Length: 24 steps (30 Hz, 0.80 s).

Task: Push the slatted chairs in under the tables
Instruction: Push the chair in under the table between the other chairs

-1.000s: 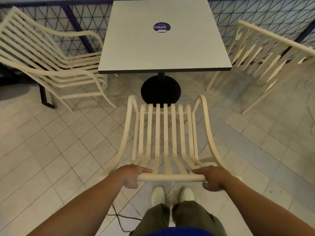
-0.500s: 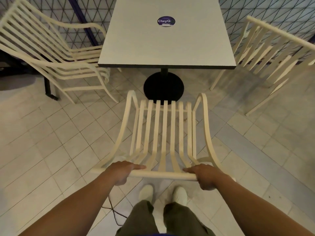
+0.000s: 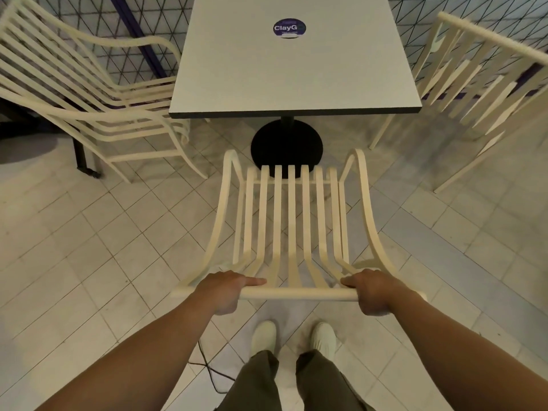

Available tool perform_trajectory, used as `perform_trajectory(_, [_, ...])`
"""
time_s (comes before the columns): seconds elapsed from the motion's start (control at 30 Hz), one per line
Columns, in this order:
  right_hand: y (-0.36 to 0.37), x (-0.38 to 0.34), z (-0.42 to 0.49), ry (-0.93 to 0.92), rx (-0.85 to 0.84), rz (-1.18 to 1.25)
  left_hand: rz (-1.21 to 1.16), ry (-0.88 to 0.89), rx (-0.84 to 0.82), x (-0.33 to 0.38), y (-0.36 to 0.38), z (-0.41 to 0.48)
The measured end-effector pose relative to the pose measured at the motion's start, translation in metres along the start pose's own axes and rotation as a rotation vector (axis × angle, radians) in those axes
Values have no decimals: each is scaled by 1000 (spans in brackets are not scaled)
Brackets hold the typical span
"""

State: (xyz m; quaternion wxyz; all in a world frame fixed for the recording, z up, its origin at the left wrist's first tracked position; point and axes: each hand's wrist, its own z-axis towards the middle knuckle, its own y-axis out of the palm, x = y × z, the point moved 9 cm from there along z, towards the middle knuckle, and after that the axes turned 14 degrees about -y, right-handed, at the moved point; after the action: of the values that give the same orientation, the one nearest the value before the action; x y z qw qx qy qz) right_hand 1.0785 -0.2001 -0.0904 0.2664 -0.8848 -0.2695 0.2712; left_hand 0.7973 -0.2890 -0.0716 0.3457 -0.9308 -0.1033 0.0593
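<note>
Dim, warm, even light; a soft shadow pools on the floor tiles [image 3: 89, 262] toward 9 o'clock. Wide-angle bending bows the chair at 10 o'clock [image 3: 98, 115] and the chair at 2 o'clock [image 3: 489, 35] (this one smeared by blur). The centre is sharp.

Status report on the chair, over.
Left grip and right grip hold chair top rail. Chair not yet under table. Table base dead ahead.
</note>
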Motion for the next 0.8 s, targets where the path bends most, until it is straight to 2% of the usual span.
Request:
perform_trajectory(0.37, [-46, 17, 23, -68, 101, -16, -33, 44, 72, -6, -38, 39])
perform_trajectory(0.8, [-47, 21, 28, -65, 149, -9, -68, 68, 45, -8, -37, 45])
